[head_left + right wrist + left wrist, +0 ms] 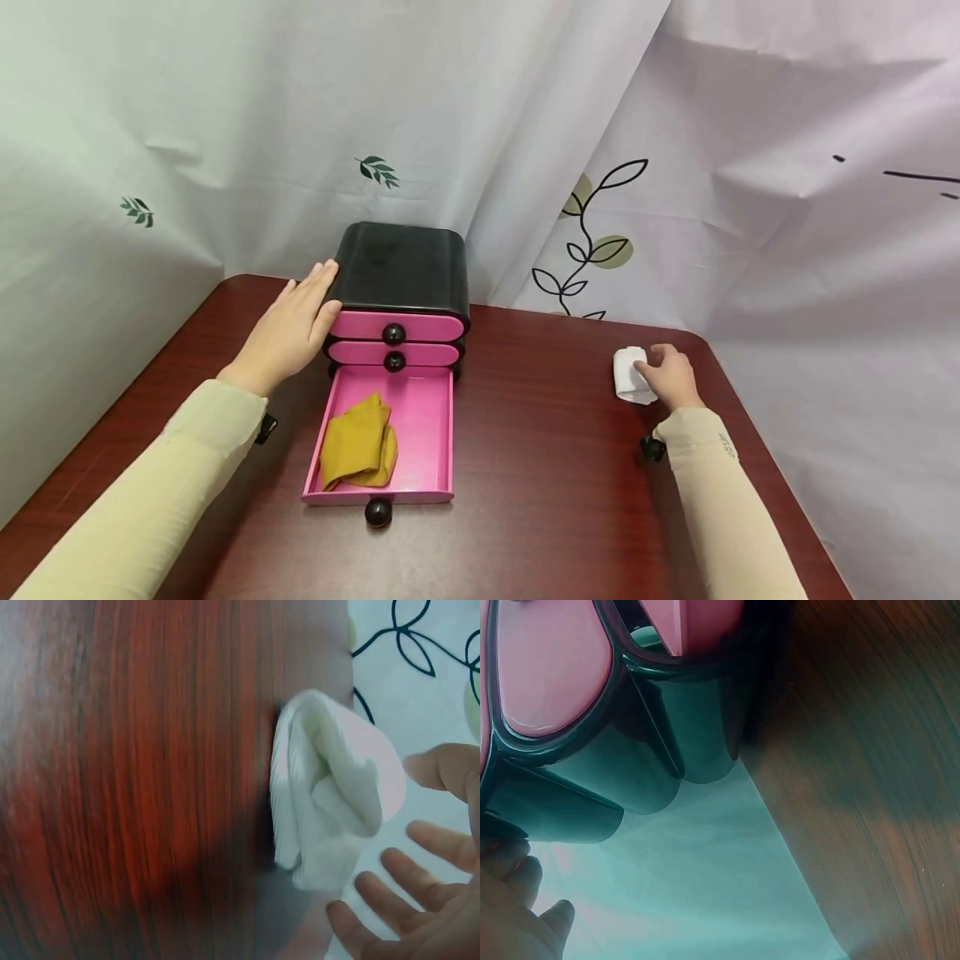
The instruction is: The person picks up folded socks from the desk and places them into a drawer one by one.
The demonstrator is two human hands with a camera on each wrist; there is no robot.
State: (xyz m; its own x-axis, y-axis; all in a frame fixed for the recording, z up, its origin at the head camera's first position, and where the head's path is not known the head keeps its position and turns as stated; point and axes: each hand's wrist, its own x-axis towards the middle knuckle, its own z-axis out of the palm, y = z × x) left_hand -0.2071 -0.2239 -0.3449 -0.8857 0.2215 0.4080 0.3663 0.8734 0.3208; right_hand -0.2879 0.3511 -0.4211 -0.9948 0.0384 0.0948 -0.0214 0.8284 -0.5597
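In the head view, a black drawer unit (401,262) with pink drawer fronts stands on the table. My left hand (288,321) lies with straight fingers against its left side and top edge. The bottom drawer (420,433) is pulled out, and a folded mustard-yellow cloth (352,442) lies inside it, toward the left. Over on the right is a folded white ribbed knit bundle (630,375), looking like rolled socks. My right hand (427,877) is beside it, thumb and fingers spread. Whether the thumb touches the bundle I cannot tell.
The dark red-brown table (540,483) ends at a pale curtain (300,125) with leaf prints behind and at the sides. The two upper drawers (435,327) are closed. A round black knob (378,512) sticks out from the open drawer's front.
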